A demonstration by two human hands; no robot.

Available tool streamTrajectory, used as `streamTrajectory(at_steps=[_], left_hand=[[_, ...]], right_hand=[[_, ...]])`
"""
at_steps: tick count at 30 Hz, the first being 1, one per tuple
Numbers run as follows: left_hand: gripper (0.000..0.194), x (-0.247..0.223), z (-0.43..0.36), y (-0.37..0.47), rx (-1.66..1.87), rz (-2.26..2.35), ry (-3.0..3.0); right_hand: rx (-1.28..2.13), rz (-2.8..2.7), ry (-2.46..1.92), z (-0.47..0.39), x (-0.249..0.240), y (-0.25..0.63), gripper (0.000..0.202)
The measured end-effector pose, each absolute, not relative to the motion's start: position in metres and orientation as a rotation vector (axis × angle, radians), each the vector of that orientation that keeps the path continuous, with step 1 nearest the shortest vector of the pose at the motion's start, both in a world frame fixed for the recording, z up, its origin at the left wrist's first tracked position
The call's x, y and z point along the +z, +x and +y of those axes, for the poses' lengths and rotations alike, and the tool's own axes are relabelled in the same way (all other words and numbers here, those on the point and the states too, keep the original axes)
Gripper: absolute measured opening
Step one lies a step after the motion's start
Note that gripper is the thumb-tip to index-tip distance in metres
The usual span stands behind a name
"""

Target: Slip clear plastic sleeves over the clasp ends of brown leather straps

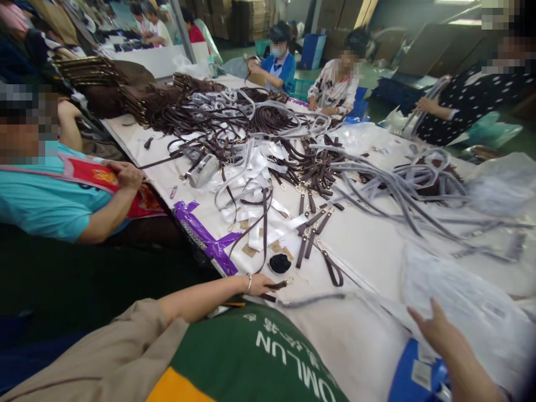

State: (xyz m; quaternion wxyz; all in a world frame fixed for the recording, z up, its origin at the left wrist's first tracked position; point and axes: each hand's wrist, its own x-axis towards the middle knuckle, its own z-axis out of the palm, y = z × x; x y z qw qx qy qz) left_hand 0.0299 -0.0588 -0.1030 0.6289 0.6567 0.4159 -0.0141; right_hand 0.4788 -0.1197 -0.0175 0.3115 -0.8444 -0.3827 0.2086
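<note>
My left hand point(260, 284), with a bangle at its wrist, is closed around a brown leather strap point(277, 285) that has a gold clasp. It lies low over the table's near edge, by a round black object point(280, 263). My right hand point(435, 326) is raised at the lower right with its fingers spread and nothing in them. Near it are a clear plastic bag point(460, 290) and a blue packet point(412, 371). A strap in a clear sleeve point(312, 300) lies between my hands. Short brown straps with clasps point(310, 234) lie beyond my left hand.
Brown straps are heaped point(268, 120) mid-table, with white strips point(259, 167) before them and sleeved straps point(389, 190) to the right. Stacked brown pieces point(138, 100) stand at the back left. Purple tape point(209, 240) marks the left edge. A person in turquoise point(54, 195) sits left; others work across the table.
</note>
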Motion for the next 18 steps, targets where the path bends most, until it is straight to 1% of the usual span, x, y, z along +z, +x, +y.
streamTrajectory(at_steps=[2, 3, 6, 7, 8, 10, 12, 13, 15, 18], left_hand=[[0.034, -0.104, -0.06, 0.03, -0.017, 0.972, 1.474], [0.038, -0.1, -0.06, 0.03, -0.016, 0.958, 1.437], [0.043, -0.08, -0.061, 0.032, -0.022, 0.84, 1.288], [0.042, -0.07, -0.06, 0.033, -0.03, 0.777, 1.26], [0.041, -0.06, -0.058, 0.034, -0.041, 0.716, 1.253], [0.041, -0.04, -0.055, 0.034, -0.06, 0.638, 1.275], [0.047, -0.025, -0.051, 0.031, -0.043, 0.66, 1.267], [0.05, -0.02, -0.048, 0.028, -0.007, 0.705, 1.249], [0.054, -0.02, -0.043, 0.021, 0.129, 0.818, 1.193], [0.055, -0.033, -0.029, 0.007, 0.386, 0.989, 1.075]], right_hand=[[0.788, -0.949, -2.334, -0.121, -0.041, 0.437, 0.047], [0.897, -0.949, -2.313, -0.122, -0.049, 0.409, 0.045], [1.423, -0.986, -1.971, -0.122, -0.054, 0.312, 0.052], [1.678, -0.932, -1.739, -0.12, -0.05, 0.282, 0.053], [1.787, -0.872, -1.57, -0.117, -0.045, 0.257, 0.051], [1.672, -0.804, -1.455, -0.108, -0.036, 0.223, 0.043], [1.488, -0.84, -1.475, -0.098, -0.033, 0.211, 0.035], [1.45, -0.867, -1.487, -0.092, -0.035, 0.211, 0.033], [1.48, -0.858, -1.483, -0.076, -0.046, 0.215, 0.038], [1.519, -0.774, -1.561, -0.04, -0.075, 0.216, 0.052]])
